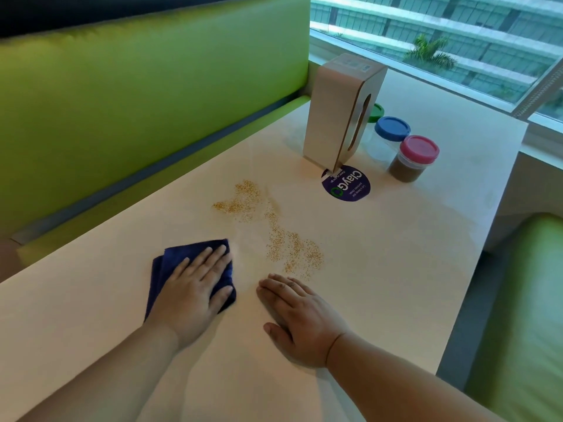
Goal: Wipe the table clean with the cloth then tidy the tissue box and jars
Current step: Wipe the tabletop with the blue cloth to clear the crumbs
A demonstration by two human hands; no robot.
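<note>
We see only a sliver of the green-lidded jar (377, 112) behind the tissue box (332, 117), which stands on end, its slot facing the blue-lidded jar (392, 129) and pink-lidded jar (419, 149) at the far right of the table (396, 254). The round sticker (350, 187) reads "ClayGo", its small print illegible. Our left hand (192, 287) presses the folded cloth (179, 254) with straight, slightly spread fingers; our right hand (301, 318) lies flat, fingers together, beside scattered grains (275, 236)
</note>
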